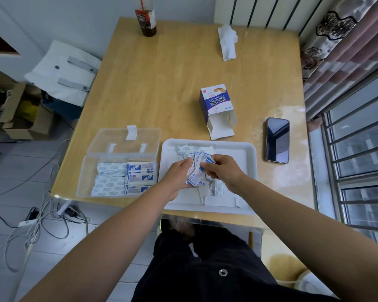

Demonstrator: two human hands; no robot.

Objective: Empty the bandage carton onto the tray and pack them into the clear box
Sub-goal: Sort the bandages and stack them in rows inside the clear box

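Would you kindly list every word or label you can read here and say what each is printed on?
"创口贴": large characters on the carton, upside down from this view.
"CHUANGKOUTIE": same carton, beside those characters, also upside down.
"创口贴": on the packed bandages in the clear box.
Too small or blurred: the carton's fine print, the loose bandages held by the left hand and right hand, and the bottle label.

On the pale wooden table [172, 68], the clear plastic lidded box [86, 171] sits just left of the white plastic rectangular tray [238, 155], both at the near edge. Small paper-wrapped bandages [111, 168] lie in each. The blue-and-white cardboard carton [214, 101] lies behind the tray; the black slab phone [277, 140], right of both.
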